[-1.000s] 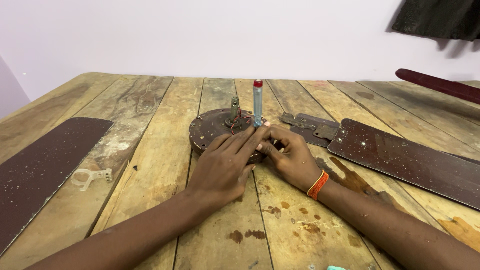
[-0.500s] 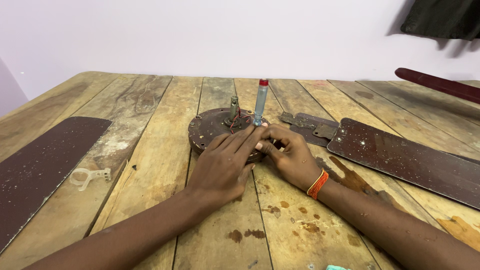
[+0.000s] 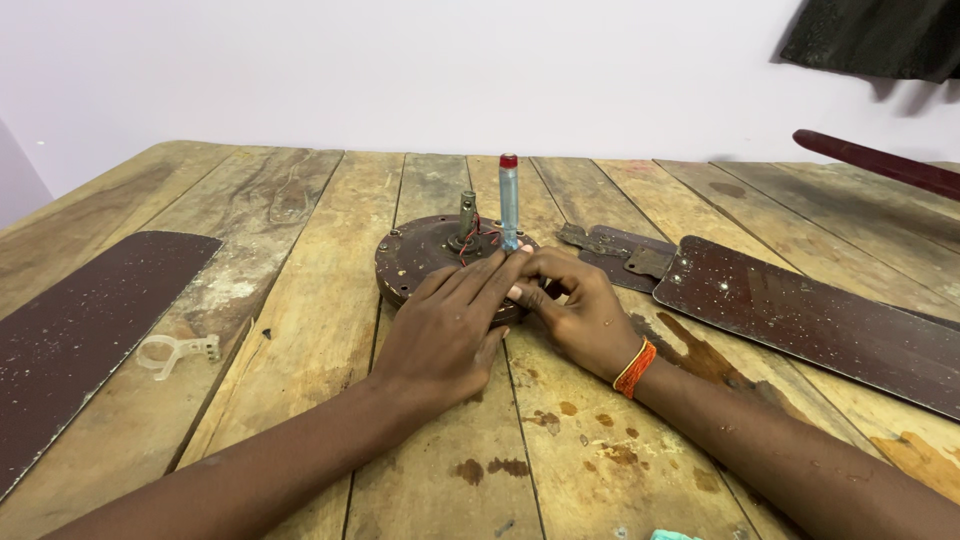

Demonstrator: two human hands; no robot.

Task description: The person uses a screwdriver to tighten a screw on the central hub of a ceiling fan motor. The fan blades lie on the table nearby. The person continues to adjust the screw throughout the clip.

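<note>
Standing upright at frame centre, a blue screwdriver (image 3: pixel 509 203) with a red cap is held by its lower end, long axis vertical, tip down on the round fan motor (image 3: pixel 425 262). The right hand (image 3: pixel 583 318) has its grip closed around the shaft base, while the left hand (image 3: pixel 445 330) lies flat, fingers extended, on the motor's rim upon the wooden bench (image 3: pixel 300 300).

2 bare forearms, no sleeves in sight. The right hand (image 3: pixel 585 320) wears 1 orange thread band (image 3: pixel 634 367) at the wrist; the left hand (image 3: pixel 440 335) wears nothing.
</note>
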